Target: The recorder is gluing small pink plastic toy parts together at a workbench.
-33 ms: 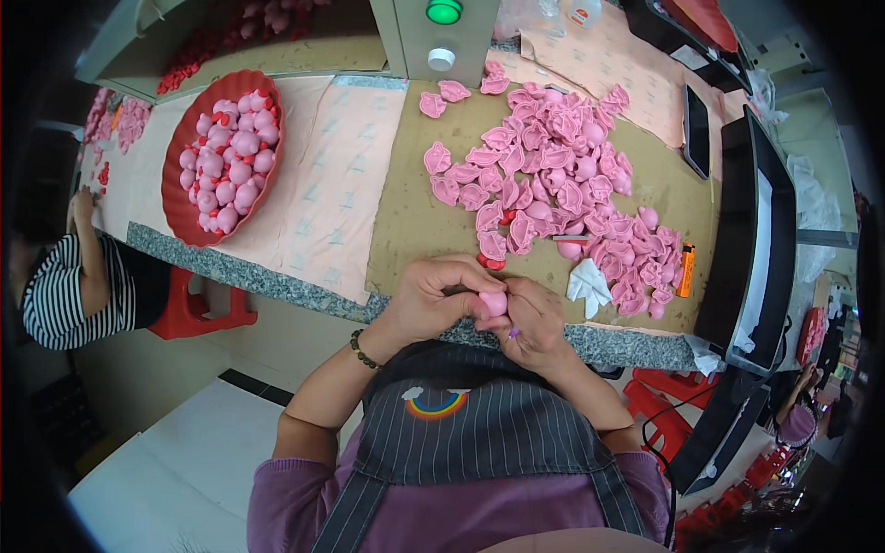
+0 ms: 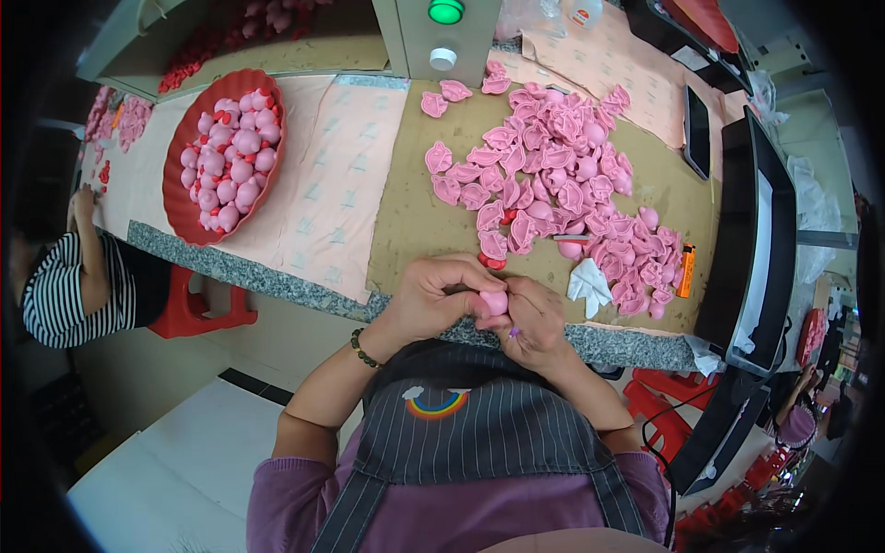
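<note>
A small round pink piece is pinched between my two hands at the table's near edge. The fingers of my left hand close on it from the left, thumb and fingertips pressed together. From the other side my right hand grips it, with a small purple bit showing by its fingers. The piece looks like a smooth plastic or rubber part, and the fingers hide much of it. Just beyond lie a red piece and a large heap of pink shell-shaped parts, some of them rounded.
A red scalloped tray of pink round pieces stands at left. On the right are a white cloth, an orange-handled tool, a phone and a black bin. Another person in a striped top works at far left.
</note>
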Motion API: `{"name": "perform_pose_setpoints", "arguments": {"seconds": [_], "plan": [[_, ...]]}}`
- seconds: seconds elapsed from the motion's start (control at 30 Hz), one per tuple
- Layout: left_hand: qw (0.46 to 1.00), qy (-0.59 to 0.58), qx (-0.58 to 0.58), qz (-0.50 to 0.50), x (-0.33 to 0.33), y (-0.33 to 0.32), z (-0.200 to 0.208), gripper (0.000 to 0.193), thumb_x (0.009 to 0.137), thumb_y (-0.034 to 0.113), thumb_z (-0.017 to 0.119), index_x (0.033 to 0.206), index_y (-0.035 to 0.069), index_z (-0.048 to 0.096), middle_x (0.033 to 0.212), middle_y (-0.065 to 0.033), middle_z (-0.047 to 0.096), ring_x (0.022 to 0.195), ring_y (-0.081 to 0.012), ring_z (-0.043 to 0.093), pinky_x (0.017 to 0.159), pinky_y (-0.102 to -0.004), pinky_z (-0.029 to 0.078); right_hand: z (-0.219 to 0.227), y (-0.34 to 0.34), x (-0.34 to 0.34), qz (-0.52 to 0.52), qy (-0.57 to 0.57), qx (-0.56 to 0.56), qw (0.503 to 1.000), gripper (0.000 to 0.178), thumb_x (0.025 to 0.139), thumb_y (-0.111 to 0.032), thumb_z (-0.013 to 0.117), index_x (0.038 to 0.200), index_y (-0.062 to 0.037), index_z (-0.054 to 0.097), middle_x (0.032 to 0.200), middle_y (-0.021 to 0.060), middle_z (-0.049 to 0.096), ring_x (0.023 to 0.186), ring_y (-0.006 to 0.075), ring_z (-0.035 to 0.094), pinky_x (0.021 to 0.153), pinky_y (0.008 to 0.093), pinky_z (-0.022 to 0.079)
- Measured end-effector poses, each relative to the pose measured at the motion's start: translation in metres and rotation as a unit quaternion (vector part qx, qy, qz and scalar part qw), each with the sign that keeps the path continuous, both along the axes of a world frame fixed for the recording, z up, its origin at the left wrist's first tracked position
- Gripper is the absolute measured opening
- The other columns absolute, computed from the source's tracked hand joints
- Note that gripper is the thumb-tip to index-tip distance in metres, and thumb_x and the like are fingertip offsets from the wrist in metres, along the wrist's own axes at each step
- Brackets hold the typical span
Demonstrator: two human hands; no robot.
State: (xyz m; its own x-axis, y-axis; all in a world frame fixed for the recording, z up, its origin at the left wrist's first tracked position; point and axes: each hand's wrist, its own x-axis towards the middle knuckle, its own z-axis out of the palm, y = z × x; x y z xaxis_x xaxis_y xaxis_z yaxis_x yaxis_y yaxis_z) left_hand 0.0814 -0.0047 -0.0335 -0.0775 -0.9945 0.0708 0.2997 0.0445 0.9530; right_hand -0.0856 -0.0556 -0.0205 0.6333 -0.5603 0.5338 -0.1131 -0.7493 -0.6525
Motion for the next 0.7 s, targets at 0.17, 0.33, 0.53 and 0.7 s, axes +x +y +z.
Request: {"name": "perform_pose_setpoints", "arguments": {"seconds": [0.17, 0.33, 0.53, 0.7], "plan": [[1.000, -0.009, 0.007, -0.002, -0.002, 0.001, -0.001, 0.021, 0.073, 0.012, 0.071, 0.088, -0.001, 0.066, 0.090, -0.0101, 0.064, 0.085, -0.0161, 0.060, 0.075, -0.0270, 0.047, -0.001, 0.001, -0.002, 0.004, 0.001, -0.001, 1.000, 0.031, 0.067, -0.021, 0.073, 0.070, 0.0028, 0.053, 0.073, 0.0149, 0.055, 0.059, 0.0285, 0.056, 0.051, 0.0333, 0.045], [0.997, 0.054, 0.057, 0.018, -0.006, 0.004, 0.004, 0.019, 0.078, 0.003, 0.065, 0.095, -0.003, 0.062, 0.096, -0.0104, 0.062, 0.086, -0.0150, 0.059, 0.077, -0.0272, 0.047, 0.004, -0.004, -0.005, 0.024, 0.024, 0.129, 0.991, 0.024, 0.069, -0.011, 0.073, 0.078, 0.0021, 0.055, 0.078, 0.0144, 0.056, 0.061, 0.0231, 0.055, 0.055, 0.0293, 0.044], [0.925, -0.191, -0.089, 0.316, 0.058, -0.004, 0.036, 0.019, 0.078, -0.009, 0.055, 0.095, -0.003, 0.060, 0.098, -0.0095, 0.061, 0.090, -0.0143, 0.058, 0.080, -0.0260, 0.047, 0.009, 0.001, -0.014, 0.000, 0.011, 0.161, 0.987, 0.021, 0.067, 0.004, 0.067, 0.085, 0.0030, 0.056, 0.089, 0.0157, 0.056, 0.077, 0.0244, 0.057, 0.065, 0.0291, 0.045], [0.772, -0.403, -0.171, 0.461, 0.170, -0.004, 0.050, 0.022, 0.075, -0.006, 0.059, 0.096, -0.003, 0.060, 0.102, -0.0119, 0.060, 0.093, -0.0192, 0.058, 0.082, -0.0280, 0.046, 0.004, 0.000, -0.004, -0.066, 0.025, 0.033, 0.997, 0.018, 0.069, 0.007, 0.061, 0.087, 0.0036, 0.057, 0.088, 0.0157, 0.055, 0.081, 0.0276, 0.057, 0.069, 0.0308, 0.046]]}}
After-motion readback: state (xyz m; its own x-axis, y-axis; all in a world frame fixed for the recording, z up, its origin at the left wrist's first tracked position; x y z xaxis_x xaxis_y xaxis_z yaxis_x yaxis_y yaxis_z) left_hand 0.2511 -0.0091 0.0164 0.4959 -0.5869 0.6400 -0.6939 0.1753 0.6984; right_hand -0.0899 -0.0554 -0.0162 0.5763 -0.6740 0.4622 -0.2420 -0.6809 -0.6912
